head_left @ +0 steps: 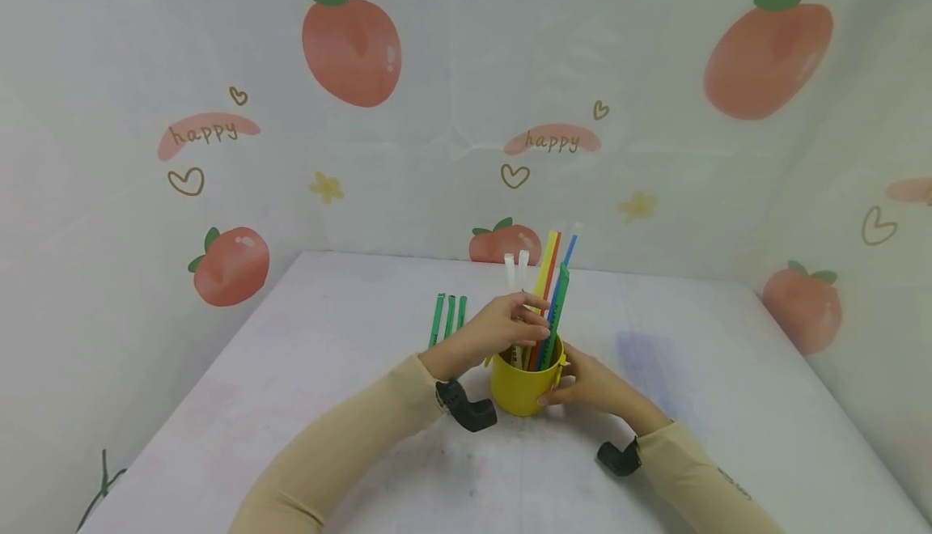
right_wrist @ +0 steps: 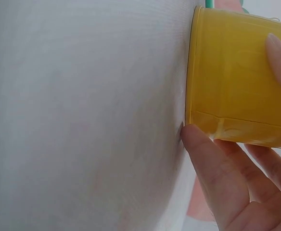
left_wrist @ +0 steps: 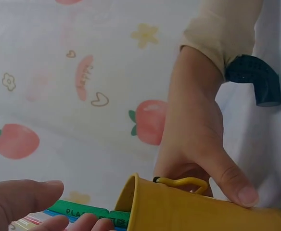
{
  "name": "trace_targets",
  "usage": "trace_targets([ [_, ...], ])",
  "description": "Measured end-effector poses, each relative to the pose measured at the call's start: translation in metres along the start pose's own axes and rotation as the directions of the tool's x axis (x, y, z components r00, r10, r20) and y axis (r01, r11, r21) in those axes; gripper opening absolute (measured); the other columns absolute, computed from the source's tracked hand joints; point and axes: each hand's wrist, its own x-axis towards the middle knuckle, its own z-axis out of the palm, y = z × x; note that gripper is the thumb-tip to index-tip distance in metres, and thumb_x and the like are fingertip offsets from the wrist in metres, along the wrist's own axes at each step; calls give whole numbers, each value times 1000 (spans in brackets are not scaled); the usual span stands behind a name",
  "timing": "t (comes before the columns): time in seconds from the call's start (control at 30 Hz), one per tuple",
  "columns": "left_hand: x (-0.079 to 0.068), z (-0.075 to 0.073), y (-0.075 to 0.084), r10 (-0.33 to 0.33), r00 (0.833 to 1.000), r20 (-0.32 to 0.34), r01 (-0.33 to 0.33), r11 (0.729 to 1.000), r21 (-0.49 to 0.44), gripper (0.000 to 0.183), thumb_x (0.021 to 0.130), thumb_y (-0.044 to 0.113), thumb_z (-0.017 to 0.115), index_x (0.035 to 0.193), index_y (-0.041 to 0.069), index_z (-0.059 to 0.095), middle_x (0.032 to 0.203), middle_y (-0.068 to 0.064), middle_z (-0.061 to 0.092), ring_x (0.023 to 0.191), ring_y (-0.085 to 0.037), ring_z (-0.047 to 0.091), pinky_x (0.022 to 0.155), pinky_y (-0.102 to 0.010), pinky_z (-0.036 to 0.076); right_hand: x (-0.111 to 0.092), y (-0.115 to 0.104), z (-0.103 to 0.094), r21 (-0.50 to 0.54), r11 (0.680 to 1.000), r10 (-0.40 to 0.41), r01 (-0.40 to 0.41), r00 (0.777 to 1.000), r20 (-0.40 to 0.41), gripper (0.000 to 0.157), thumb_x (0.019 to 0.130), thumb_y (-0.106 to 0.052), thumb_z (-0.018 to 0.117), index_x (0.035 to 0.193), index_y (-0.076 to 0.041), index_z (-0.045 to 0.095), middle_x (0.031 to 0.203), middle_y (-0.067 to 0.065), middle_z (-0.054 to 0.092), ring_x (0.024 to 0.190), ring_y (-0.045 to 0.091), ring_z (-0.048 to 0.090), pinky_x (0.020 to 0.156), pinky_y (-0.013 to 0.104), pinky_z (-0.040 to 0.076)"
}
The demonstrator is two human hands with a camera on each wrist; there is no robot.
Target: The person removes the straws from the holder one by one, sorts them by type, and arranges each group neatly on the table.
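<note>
A: Left hand (head_left: 506,328), state of fingers?

B: Loosely extended over the mouth of the yellow bucket (head_left: 517,391). In the left wrist view the thumb (left_wrist: 27,195) stood well apart from the bent fingertips (left_wrist: 85,222), with a printed green stick (head_left: 559,307) visible across the gap. No firm grip seen; whether the fingertips touched that stick, I could not tell.

A: Right hand (head_left: 593,384)?

B: Curved about the bucket's side, fingers partly spread. The thumb lay low on the wall and the other fingers reached round behind, near the small yellow loop (left_wrist: 186,182). In the right wrist view one fingertip (right_wrist: 191,132) touched the wall by the base.

A: Bucket position and contents?

B: Upright on the counter (head_left: 349,340), near its middle, between the hands. Sticks leaned in it: two white sticks (head_left: 510,262) to the left; a yellow stick (head_left: 546,269), a red stick (head_left: 553,263), a blue stick (head_left: 571,249) and the green one to the right.

A: Anything outside it?

B: Three green sticks (head_left: 450,317) lay side by side, slightly apart, left of the bucket; the left forearm hid their near ends.
</note>
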Motion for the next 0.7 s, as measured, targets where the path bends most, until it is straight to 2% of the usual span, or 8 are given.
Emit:
trace_targets([
  [0.37,0,3,0,-3,1000,21,2,1000,31,44,92,19,67,133,11,53,116,-10,66,101,-27,67,92,-40,55,1,-1,-1,-19,1000,16,-16,1000,-2,102,78,-33,82,154,-9,19,145,19,45,122,47,51,98,61,45],
  [0.7,6,8,1,-16,999,28,12,993,119,42,92,18,67,131,8,55,101,-5,68,86,-17,68,79,-32,59,-1,-2,-1,-23,1000,8,-8,1000,2,103,78,-33,81,155,-10,18,151,19,38,123,48,50,98,60,46],
])
